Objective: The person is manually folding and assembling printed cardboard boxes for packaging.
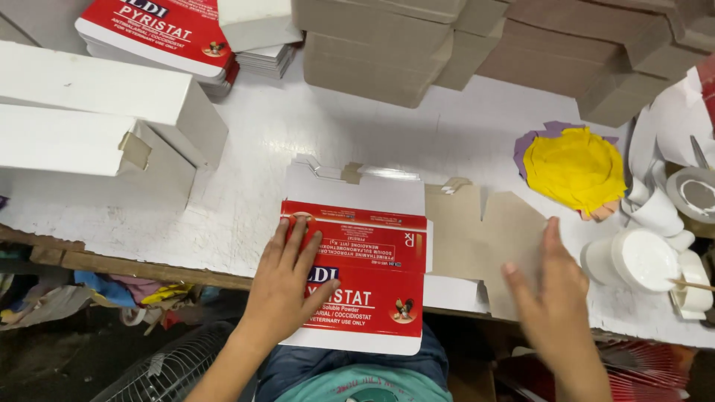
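— Where is the carton lying?

— On the white desk (298, 126), at its near edge. The flat red carton (356, 272) has its long axis running away from the person, white flap pointing far.

— And the grip?

— The left hand (287, 286) presses flat on its left part, fingers spread. The right hand (555, 294) is open over the brown cardboard (477, 231), holding nothing.

— Any containers?

— A white cup (633, 260) on the right; contents unclear.

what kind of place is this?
Likely a small carton-making or packaging workshop: the left hand presses a flat red printed carton on a white table, with stacked carton blanks and a glue pot.
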